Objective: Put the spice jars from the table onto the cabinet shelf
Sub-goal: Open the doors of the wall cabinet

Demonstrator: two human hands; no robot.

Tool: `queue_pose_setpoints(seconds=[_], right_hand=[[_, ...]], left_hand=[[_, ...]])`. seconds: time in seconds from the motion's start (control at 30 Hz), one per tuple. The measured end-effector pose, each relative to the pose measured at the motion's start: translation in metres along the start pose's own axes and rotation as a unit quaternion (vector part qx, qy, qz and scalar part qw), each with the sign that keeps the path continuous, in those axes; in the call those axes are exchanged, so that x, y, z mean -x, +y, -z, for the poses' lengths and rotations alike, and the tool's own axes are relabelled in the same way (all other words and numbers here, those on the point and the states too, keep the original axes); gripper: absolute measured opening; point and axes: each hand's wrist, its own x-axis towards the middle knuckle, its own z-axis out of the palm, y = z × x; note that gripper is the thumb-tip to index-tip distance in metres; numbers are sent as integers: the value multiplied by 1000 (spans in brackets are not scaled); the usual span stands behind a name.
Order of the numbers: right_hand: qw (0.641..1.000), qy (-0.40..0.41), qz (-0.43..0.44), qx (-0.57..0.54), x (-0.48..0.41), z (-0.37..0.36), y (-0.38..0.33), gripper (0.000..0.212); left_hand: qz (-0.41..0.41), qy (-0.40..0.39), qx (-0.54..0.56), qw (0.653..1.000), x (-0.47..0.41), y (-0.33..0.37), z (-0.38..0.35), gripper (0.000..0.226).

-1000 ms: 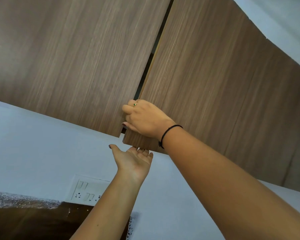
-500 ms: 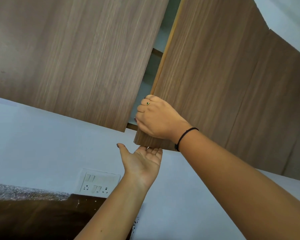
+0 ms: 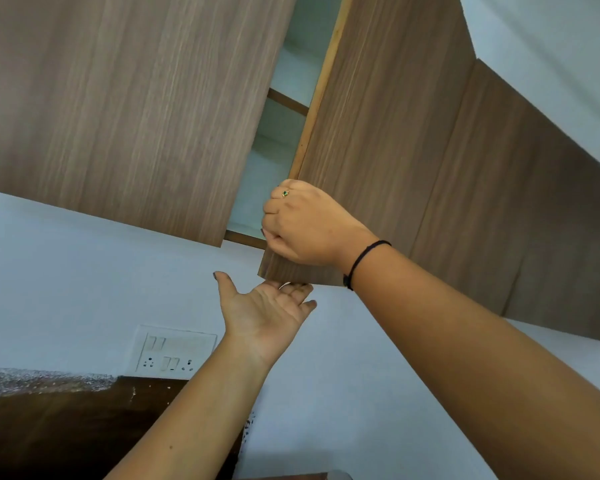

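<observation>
Looks steeply up at a wood-grain wall cabinet mounted on a pale wall. Grips the lower free corner of the right door with the right hand, fingers curled round the door's light inner edge, knuckles toward the camera, thumb against the door's front. Wears a ring with a green stone on that hand and a thin black band at the wrist. Holds the left hand just under the same corner, palm up, fingers relaxed and nearly straight, grasping nothing; cannot tell whether the fingertips touch the door's bottom edge or sit just beneath it. Shows the right door swung partly out, beside the left door, which lies flat and closed. Reveals, through the gap between the two doors, a pale interior and one brown cabinet shelf crossing it, seen edge-on from below, well above both hands; cannot tell what stands on top of it. Takes in a further closed door to the right. Catches, lower on the wall, a white switch plate with sockets, near the left forearm, and below it a dark brown surface with a speckled strip along its far edge.
</observation>
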Motion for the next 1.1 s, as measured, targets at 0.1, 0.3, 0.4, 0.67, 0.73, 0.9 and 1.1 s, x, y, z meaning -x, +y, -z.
queue_pose_setpoints(seconds=[0.1, 0.3, 0.4, 0.67, 0.73, 0.9, 1.1], right_hand=[[1000, 5, -1, -7, 10, 7, -1, 45], [1000, 28, -2, -13, 38, 29, 1, 41], [999, 29, 0, -19, 52, 40, 3, 39], [999, 34, -7, -17, 89, 58, 7, 39], [999, 30, -12, -12, 95, 64, 6, 39], [1000, 5, -14, 2, 102, 74, 5, 42], [1000, -14, -20, 17, 123, 84, 9, 41]], left_hand=[[-5, 5, -14, 1000, 6, -8, -2, 113], [-16, 2, -15, 1000, 21, -30, -12, 110], [-19, 3, -8, 1000, 29, -42, -18, 109], [-17, 4, -17, 1000, 55, -71, -37, 107], [-10, 5, -21, 1000, 60, -74, -39, 106], [6, 1, -36, 999, 69, -78, -37, 106], [48, -24, -61, 997, 70, -80, -38, 106]])
